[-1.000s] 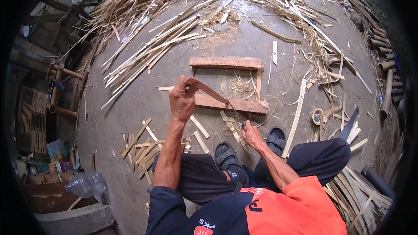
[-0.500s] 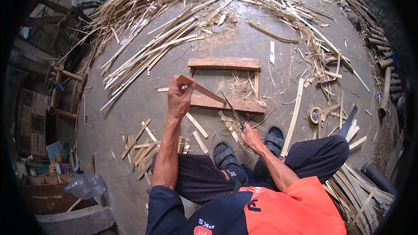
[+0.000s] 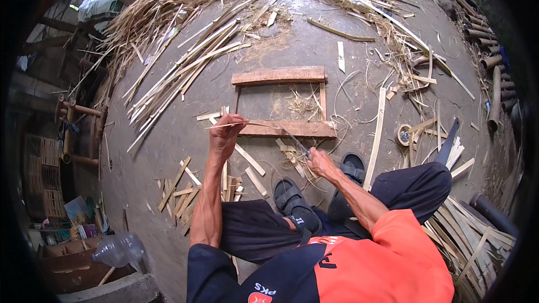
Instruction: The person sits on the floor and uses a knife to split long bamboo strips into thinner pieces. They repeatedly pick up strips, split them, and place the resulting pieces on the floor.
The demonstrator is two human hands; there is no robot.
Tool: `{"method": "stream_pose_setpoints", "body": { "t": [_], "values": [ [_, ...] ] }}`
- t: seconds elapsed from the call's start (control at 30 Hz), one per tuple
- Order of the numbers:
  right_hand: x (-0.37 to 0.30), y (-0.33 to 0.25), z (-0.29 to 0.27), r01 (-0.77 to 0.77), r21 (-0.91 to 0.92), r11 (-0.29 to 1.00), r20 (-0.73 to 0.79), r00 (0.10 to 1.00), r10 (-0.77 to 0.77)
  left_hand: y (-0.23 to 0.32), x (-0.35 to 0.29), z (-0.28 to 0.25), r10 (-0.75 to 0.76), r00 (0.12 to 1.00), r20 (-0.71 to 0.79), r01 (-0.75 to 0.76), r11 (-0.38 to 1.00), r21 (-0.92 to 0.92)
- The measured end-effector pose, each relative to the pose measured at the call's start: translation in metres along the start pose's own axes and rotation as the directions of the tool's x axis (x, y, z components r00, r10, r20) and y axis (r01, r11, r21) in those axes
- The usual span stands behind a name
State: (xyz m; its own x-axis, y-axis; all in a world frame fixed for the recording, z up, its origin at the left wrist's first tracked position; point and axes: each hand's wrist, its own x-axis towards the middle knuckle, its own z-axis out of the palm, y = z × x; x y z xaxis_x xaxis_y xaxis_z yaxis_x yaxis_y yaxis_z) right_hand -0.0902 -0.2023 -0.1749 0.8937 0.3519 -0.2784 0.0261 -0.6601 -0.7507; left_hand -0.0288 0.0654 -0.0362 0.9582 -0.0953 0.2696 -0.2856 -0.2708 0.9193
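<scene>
My left hand (image 3: 223, 134) is closed on one part of a thin bamboo strip (image 3: 258, 124), which lies nearly level above the near beam of a low wooden frame (image 3: 297, 129). In my right hand (image 3: 321, 163) is the handle of a knife (image 3: 295, 142). Its narrow blade slants up and left, and its tip meets or overlaps the right end of the strip; whether they touch I cannot tell. The frame rests on the ground beyond my feet, with fine shavings (image 3: 305, 102) inside its right side.
Long bamboo strips (image 3: 196, 67) lie in a heap at the far left. Short offcuts (image 3: 182, 199) are scattered by my left knee. A saw (image 3: 449, 143) and a roll of tape (image 3: 402, 134) are on the right. More strips (image 3: 457, 238) lie by my right thigh.
My left hand has come down, and the strip has gone from a steep slant to nearly level. The knife remains close to the strip's right end. The whole view has shifted slightly.
</scene>
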Motion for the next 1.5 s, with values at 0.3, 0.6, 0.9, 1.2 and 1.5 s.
{"method": "stream_pose_setpoints", "body": {
  "t": [0.3,0.6,0.9,1.2,1.5],
  "values": [
    [0.006,0.02,0.024,-0.014,0.047,0.999,-0.034,0.999,0.015,-0.008,-0.004,-0.004,-0.025,1.0,-0.012,0.025,0.999,-0.02],
    [0.016,-0.002,0.026,0.007,-0.017,1.0,-0.104,0.995,-0.008,-0.01,-0.008,-0.015,-0.022,0.999,-0.029,0.021,0.999,-0.043],
    [0.015,0.004,0.025,-0.044,-0.062,0.997,-0.073,0.997,0.04,-0.013,-0.01,-0.013,0.015,0.994,-0.112,-0.015,1.0,-0.002],
    [0.013,0.027,0.029,-0.095,-0.18,0.979,-0.014,0.995,0.094,0.056,0.001,-0.093,0.171,0.858,-0.485,-0.014,0.951,0.31],
    [0.005,0.03,0.055,-0.07,-0.292,0.954,-0.09,0.995,0.046,-0.128,-0.073,-0.109,-0.45,0.644,-0.619,0.759,0.478,0.442]
  ]
}}
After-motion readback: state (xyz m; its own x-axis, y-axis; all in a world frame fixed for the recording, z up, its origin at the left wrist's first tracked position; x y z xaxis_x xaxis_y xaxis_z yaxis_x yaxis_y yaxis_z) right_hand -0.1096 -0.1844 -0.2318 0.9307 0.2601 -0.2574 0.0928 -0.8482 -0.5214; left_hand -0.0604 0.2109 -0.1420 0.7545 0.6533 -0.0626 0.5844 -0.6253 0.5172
